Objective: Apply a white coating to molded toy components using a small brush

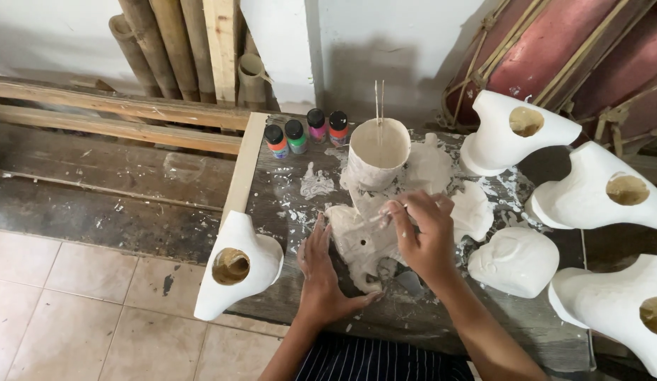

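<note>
Four small paint bottles [306,132] with black caps and orange, green, pink and red bodies stand in a row beyond the hands, on the far edge of the splattered wooden table [272,197]. Under the hands lies a matte white plaster mask [358,241], its long axis running away from the person. The left hand [323,271] lies open and flat against its side (steadying it); the right hand [424,236] pinches a thin stick [380,217] over it.
</note>
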